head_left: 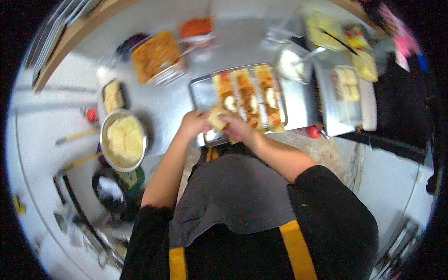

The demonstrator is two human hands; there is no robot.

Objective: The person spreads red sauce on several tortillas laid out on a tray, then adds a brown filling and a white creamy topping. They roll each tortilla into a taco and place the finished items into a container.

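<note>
My left hand [194, 123] and my right hand [240, 127] meet at the near edge of a metal tray [200, 88]. Between them they grip a pale yellow, ridged rolled piece [217, 118], fingers curled around its two sides. Three long flat strips lie side by side in the tray, spread with orange-brown filling and white dollops: a left strip [223, 86], a middle strip [242, 84] and a right strip [265, 79]. My hands partly cover the left strip's near end. Blur hides the fingertips and the roll's fine detail.
A steel bowl [103, 151] of pale yellow sheets stands left, beside a small tin [112, 95]. Behind are a container of orange filling [156, 56] and an orange-red tub [196, 30]. At right are a white-filled tub [293, 63] and a tray [333, 121] with pale rolls [346, 83].
</note>
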